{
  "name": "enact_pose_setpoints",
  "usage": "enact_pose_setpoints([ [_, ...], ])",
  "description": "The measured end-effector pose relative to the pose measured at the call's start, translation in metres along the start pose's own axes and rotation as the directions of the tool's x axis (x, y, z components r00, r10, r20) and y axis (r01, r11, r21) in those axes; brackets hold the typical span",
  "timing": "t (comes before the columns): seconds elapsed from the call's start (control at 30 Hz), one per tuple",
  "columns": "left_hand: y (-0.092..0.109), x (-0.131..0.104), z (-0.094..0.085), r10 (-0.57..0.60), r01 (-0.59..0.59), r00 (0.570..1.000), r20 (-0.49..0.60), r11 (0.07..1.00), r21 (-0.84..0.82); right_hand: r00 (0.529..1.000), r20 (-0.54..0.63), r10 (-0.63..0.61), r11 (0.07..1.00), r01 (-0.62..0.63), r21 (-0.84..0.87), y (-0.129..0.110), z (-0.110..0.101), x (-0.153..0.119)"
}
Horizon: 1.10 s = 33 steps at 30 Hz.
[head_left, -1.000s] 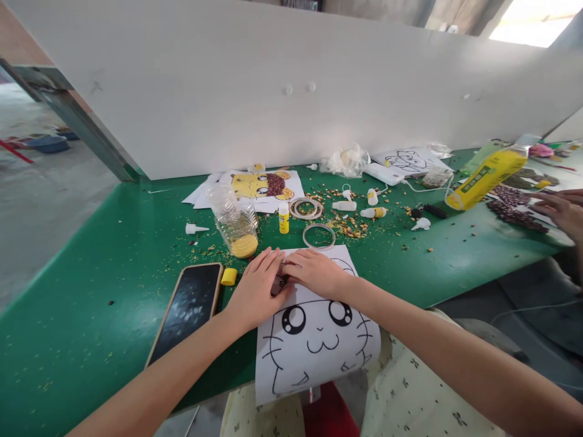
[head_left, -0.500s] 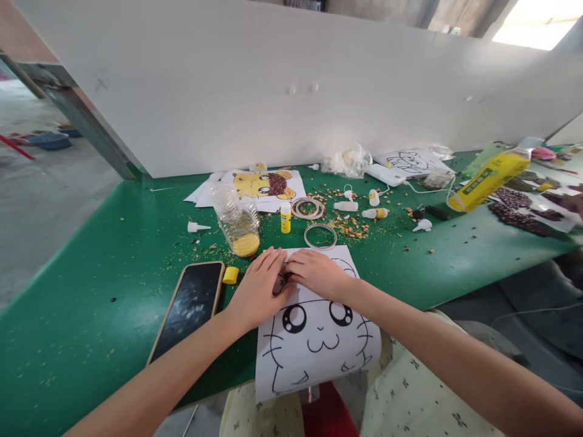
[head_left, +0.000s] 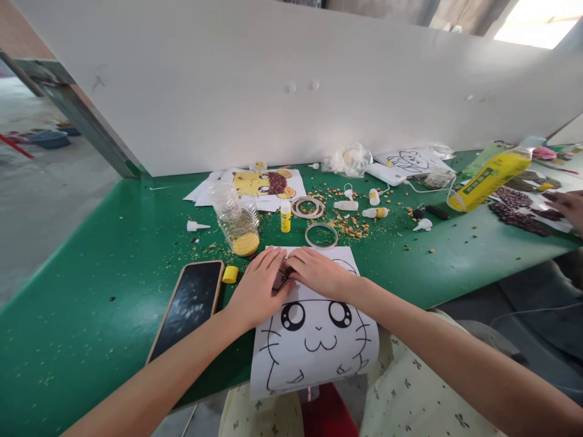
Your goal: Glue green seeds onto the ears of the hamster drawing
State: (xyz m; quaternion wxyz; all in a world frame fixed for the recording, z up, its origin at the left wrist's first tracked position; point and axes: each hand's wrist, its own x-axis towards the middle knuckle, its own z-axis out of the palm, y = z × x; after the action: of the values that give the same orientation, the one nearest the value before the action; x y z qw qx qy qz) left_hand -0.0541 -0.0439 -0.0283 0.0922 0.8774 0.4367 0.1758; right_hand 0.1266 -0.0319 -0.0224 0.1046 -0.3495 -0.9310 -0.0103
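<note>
A white sheet of paper [head_left: 321,358] printed with a big-eyed, whiskered cartoon animal lies at the table's front edge, its lower part bending down over it. My left hand [head_left: 259,285] presses on the sheet's upper left corner, fingers close together and bent. Beside it, my right hand [head_left: 316,273] rests on the upper part, fingers curled in toward the left thumb. The hands almost meet around a shaded, dark-lined patch of the drawing. What lies under the fingertips is hidden. A yellow cap [head_left: 230,275] and a phone [head_left: 191,309] lie left of my left hand.
Beyond the sheet stand a yellow glue bottle [head_left: 285,218] and a tilted clear plastic bottle [head_left: 239,221] with yellow grains. Tape rolls [head_left: 321,235], scattered grains and a half-filled picture [head_left: 262,185] lie near. Another person's hand [head_left: 569,209] is at the right by dark beans [head_left: 514,212].
The sheet's lower edge has shifted slightly left, while my hands have barely moved. Another person's hand has come into view at the far right.
</note>
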Motion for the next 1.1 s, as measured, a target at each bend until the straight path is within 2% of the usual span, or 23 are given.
enact_pose_setpoints([
  [0.23,0.006,-0.001,-0.008,-0.026,0.022,0.998,-0.051,0.996,-0.081,1.0,-0.025,0.001,1.0,-0.001,0.002,0.006,-0.005,-0.001],
  [0.43,0.008,-0.001,-0.013,-0.059,0.057,0.998,-0.004,0.983,-0.175,0.991,-0.079,0.108,0.989,-0.099,0.111,0.014,-0.015,-0.008],
  [0.53,0.008,-0.001,-0.014,-0.077,0.069,0.997,-0.016,0.952,-0.297,0.981,-0.092,0.169,0.975,-0.152,0.164,0.019,-0.024,-0.014],
  [0.6,0.007,-0.001,-0.014,-0.116,0.104,0.993,-0.004,0.902,-0.419,0.971,-0.101,0.215,0.959,-0.191,0.21,0.021,-0.03,-0.018],
  [0.73,0.004,0.0,-0.014,-0.223,0.207,0.973,0.056,0.743,-0.636,0.952,-0.123,0.282,0.926,-0.236,0.296,0.022,-0.042,-0.026],
  [0.97,0.003,0.003,-0.012,-0.315,0.257,0.945,0.086,0.558,-0.789,0.913,-0.192,0.361,0.897,-0.283,0.34,0.027,-0.058,-0.038],
  [1.1,0.002,0.006,-0.014,-0.363,0.309,0.913,0.186,0.315,-0.897,0.868,-0.258,0.424,0.877,-0.322,0.356,0.039,-0.064,-0.047],
])
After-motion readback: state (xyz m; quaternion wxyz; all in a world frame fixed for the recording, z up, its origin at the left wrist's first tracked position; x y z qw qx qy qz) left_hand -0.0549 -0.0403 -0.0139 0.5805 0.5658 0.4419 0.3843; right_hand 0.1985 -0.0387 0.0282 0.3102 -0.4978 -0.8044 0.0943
